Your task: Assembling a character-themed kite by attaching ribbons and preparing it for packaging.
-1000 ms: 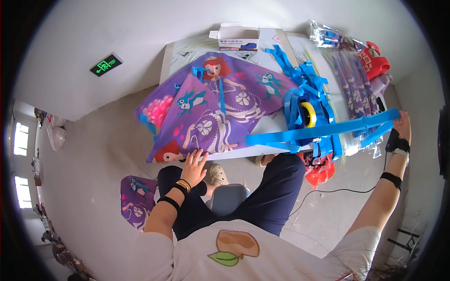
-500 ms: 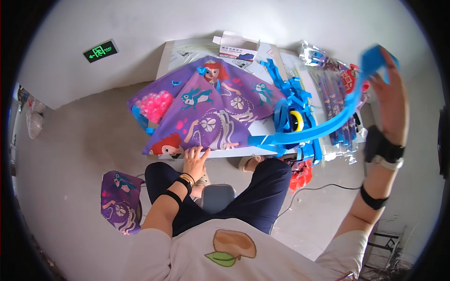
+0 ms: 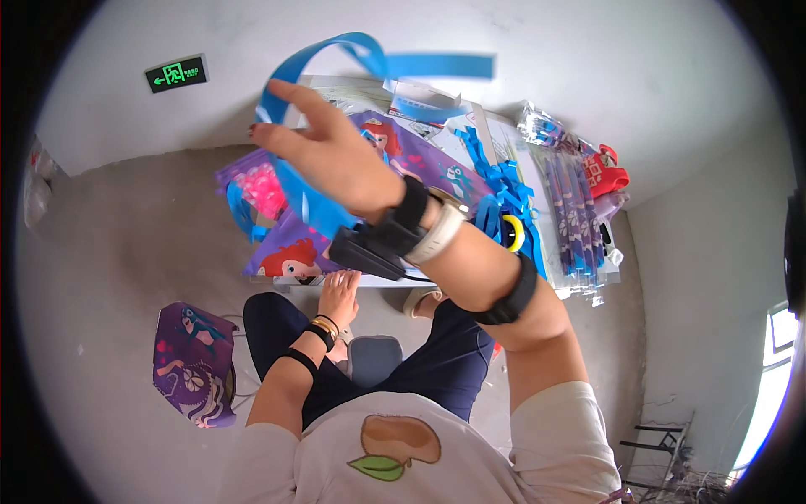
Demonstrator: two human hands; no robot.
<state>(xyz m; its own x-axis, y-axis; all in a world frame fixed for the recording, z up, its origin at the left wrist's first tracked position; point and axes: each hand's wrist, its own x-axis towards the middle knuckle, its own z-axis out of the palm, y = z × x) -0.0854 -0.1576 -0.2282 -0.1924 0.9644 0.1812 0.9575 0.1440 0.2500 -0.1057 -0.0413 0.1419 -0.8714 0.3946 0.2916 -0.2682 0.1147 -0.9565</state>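
Note:
A purple kite (image 3: 424, 164) printed with red-haired figures lies spread over the white table (image 3: 386, 280). My left hand (image 3: 338, 296) rests at the table's front edge, fingers laid flat against the kite's lower border. Over the kite's left half reaches my right hand (image 3: 340, 160), its thumb and forefinger on a long blue ribbon (image 3: 441, 65). One stretch of that ribbon loops up and trails right in the air; another runs down beneath the hand toward the kite. My right hand and wrist straps hide much of the kite's middle.
Tangled blue ribbons (image 3: 504, 181) and a yellow ring (image 3: 515, 233) lie right of the kite. Bagged purple kites (image 3: 573, 206) and a red packet (image 3: 606, 172) are farther right. Pink beads (image 3: 262, 191) sit at left. A purple printed piece (image 3: 195, 365) stands low left.
My right hand has swung from the far right across to the left over the kite, carrying the blue ribbon along. My left hand stays at the table's front edge.

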